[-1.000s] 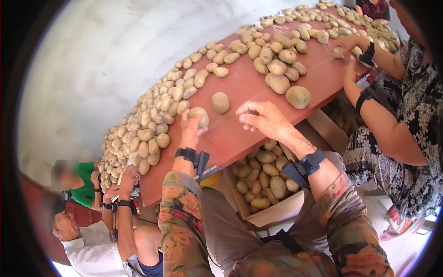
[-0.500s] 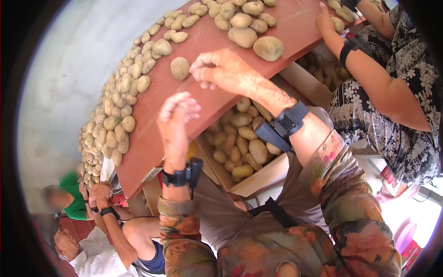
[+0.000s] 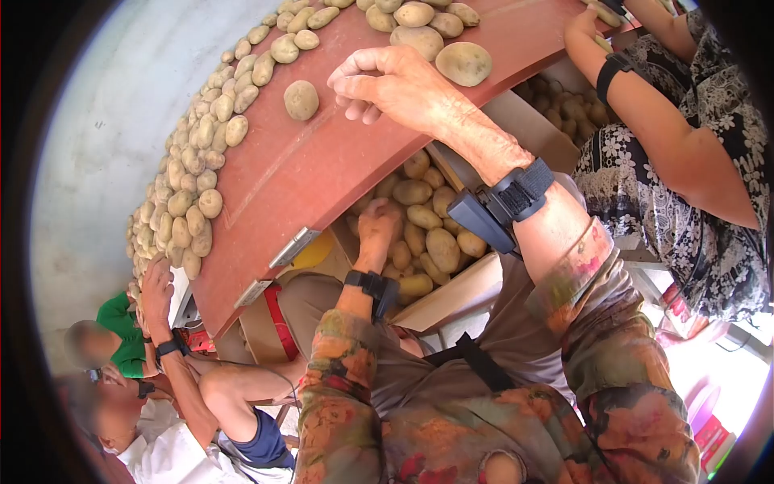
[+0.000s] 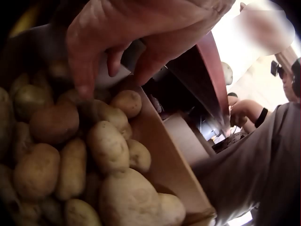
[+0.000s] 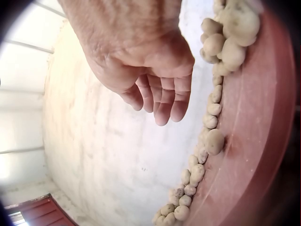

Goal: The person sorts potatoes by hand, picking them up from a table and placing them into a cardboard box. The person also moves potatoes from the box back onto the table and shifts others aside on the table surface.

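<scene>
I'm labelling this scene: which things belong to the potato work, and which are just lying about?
Likely in the job:
left hand, at the box
boxed potatoes
right hand, empty
table
table potatoes

Apparently just about:
yellow object
red strip

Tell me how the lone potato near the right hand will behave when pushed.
The potato will probably roll, since its outline is nearly round. Its plump shape suggests it should feel firm. The smooth-looking tabletop may let it slide too.
</scene>
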